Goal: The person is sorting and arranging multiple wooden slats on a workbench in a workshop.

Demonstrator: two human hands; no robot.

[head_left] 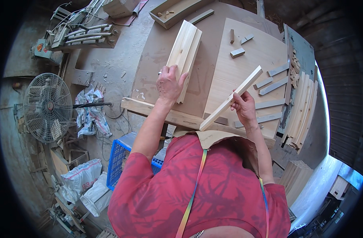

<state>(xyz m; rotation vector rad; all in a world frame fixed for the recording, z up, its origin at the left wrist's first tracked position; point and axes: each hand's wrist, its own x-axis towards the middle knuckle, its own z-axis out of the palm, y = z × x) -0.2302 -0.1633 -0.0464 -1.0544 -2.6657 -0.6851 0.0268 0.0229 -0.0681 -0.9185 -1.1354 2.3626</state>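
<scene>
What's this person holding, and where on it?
The right hand holds a long pale wooden strip around its middle. The left hand lies on the stacked boards; whether it grips them cannot be told.

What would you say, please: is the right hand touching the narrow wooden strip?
Touching: the head view shows the right hand gripping the strip near its middle with its fingers.

bare worktop (207, 59) passable between the stacked boards (185, 49) on my left and the wooden strip (250, 77) slanting from my right hand (245, 106), small blocks (237, 52) farther ahead, loose pieces (273, 85) crowding my right
</scene>
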